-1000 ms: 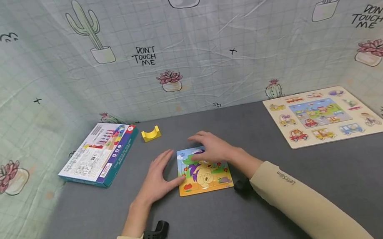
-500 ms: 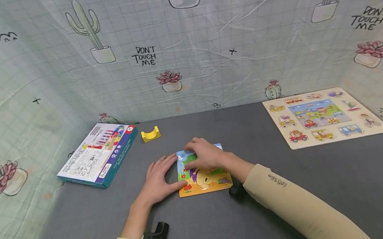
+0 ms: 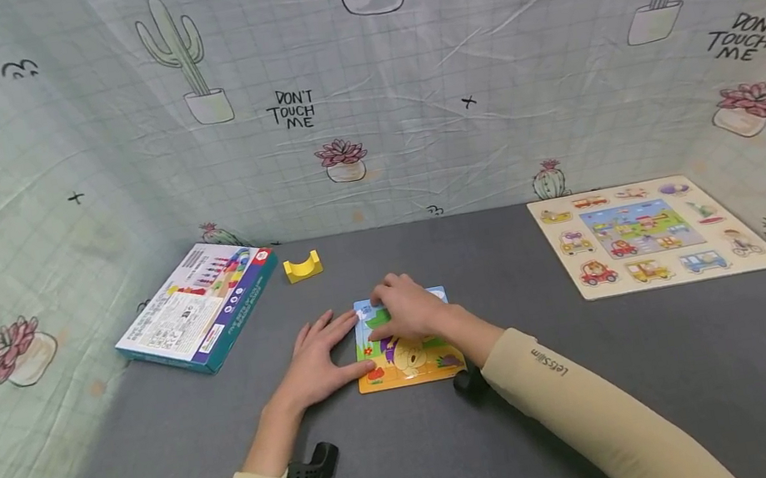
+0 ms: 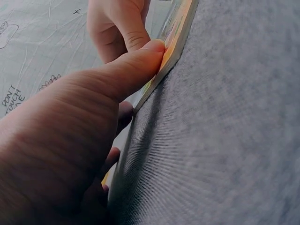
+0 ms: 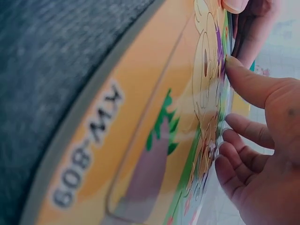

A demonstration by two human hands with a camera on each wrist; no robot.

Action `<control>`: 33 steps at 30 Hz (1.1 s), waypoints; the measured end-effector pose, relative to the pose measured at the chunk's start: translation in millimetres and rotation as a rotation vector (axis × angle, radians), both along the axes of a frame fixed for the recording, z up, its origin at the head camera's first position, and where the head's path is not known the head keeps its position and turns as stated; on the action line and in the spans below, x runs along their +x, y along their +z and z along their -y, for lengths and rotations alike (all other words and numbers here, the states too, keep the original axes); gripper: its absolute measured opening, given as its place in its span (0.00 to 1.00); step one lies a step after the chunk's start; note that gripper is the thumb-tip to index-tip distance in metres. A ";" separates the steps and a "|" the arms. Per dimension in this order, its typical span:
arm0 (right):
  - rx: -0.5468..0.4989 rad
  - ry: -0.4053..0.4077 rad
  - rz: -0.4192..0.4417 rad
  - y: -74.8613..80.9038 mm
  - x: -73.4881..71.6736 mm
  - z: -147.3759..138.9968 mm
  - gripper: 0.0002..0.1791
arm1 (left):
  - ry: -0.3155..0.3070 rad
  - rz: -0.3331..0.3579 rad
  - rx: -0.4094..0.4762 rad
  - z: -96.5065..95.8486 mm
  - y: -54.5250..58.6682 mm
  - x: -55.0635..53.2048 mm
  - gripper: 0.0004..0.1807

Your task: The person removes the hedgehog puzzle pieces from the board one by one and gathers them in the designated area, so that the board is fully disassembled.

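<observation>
A small jigsaw puzzle board (image 3: 413,371) with a cartoon animal picture and an orange lower edge lies flat on the grey table. My left hand (image 3: 315,366) holds its position at the board's left side, the thumb resting on the lower left part and the other fingers stretched toward the upper left corner. Over the upper middle of the picture is my right hand (image 3: 410,309), thumb and fingertips touching the surface with a gap between them. In the right wrist view, those fingers (image 5: 248,133) are slightly bent. Part of the picture is hidden beneath this hand.
A flat white and teal box (image 3: 200,308) lies at the back left, with a yellow arched block (image 3: 302,267) beside it. Back right lies a larger wooden puzzle board (image 3: 656,231) with vehicle pictures. A patterned cloth (image 3: 405,100) hangs behind the table.
My right hand has moved left and come down onto the puzzle. The left fingers have shifted slightly to the board's upper left edge. Little differs over the last half second.
</observation>
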State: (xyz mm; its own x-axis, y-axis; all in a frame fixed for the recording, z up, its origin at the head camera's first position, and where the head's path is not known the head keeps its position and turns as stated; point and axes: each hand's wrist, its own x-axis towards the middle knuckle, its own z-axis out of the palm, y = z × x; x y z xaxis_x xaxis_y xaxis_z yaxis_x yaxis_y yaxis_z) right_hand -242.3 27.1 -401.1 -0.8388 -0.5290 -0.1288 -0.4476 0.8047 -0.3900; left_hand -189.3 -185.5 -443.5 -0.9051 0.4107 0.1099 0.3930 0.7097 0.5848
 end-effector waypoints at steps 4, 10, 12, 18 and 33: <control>0.002 -0.010 -0.007 -0.8 -0.1 1.5 0.32 | 0.008 0.015 -0.006 -0.4 1.4 0.2 0.45; -0.052 -0.049 0.041 -1.5 -0.5 3.0 0.30 | 0.009 0.024 0.003 -0.5 1.5 -0.4 0.45; -0.071 -0.057 0.056 -2.0 -0.4 3.4 0.30 | 0.011 0.025 0.004 0.1 0.8 -0.5 0.46; -0.107 -0.048 0.056 -3.7 0.3 3.6 0.31 | 0.019 0.020 0.000 1.6 -0.7 0.2 0.46; -0.175 -0.020 -0.005 -1.5 1.8 -0.3 0.24 | 0.013 0.025 0.013 -0.6 0.3 -0.8 0.46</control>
State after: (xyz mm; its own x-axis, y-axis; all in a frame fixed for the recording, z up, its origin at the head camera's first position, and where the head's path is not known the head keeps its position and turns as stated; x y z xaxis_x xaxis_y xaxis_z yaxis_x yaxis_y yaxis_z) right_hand -240.5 27.3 -402.7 -0.8496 -0.5265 -0.0317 -0.4348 0.7331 -0.5230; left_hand -190.1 -184.9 -443.1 -0.9127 0.3979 0.0927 0.3694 0.7070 0.6031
